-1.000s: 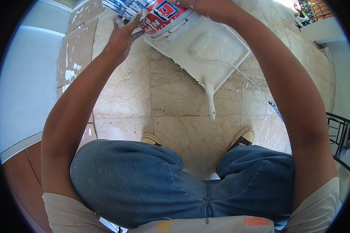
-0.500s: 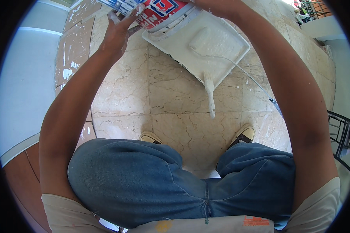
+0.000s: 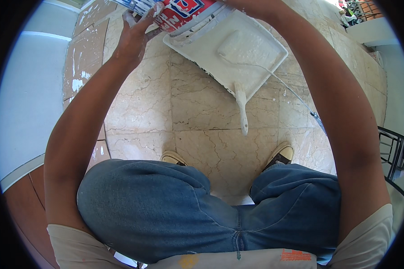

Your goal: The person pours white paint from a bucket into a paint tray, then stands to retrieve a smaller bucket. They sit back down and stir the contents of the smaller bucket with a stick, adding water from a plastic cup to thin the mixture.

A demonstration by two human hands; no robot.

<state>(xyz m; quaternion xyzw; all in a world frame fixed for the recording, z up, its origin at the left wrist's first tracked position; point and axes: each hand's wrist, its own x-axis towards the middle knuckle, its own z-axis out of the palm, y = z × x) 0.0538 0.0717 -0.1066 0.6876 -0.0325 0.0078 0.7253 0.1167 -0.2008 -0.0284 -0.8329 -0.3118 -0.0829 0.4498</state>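
Observation:
At the top of the view a red, white and blue paint bucket (image 3: 186,15) is tipped sideways over the far end of a paint tray (image 3: 191,56), which is coated in white. My left hand (image 3: 137,33) grips the bucket's left side with paint-smeared fingers. My right hand (image 3: 242,8) is at the bucket's upper right, its fingers cut off by the frame's edge. A white-covered roller (image 3: 238,47) lies in the tray, its handle (image 3: 316,119) sticking out to the right. A white paintbrush (image 3: 241,112) rests on the near corner, handle toward me.
Paint-spattered cardboard (image 3: 83,67) lies along the pale wall (image 3: 31,98) at left. The marble-tiled floor (image 3: 202,150) runs under my feet (image 3: 280,154). A black metal rack (image 3: 393,161) stands at right; a low ledge (image 3: 370,33) and assorted items are at the upper right.
The bucket, both hands, tray and feet appear slightly higher in the picture, as though the view shifted a little. My hands stay on the bucket, with little other change.

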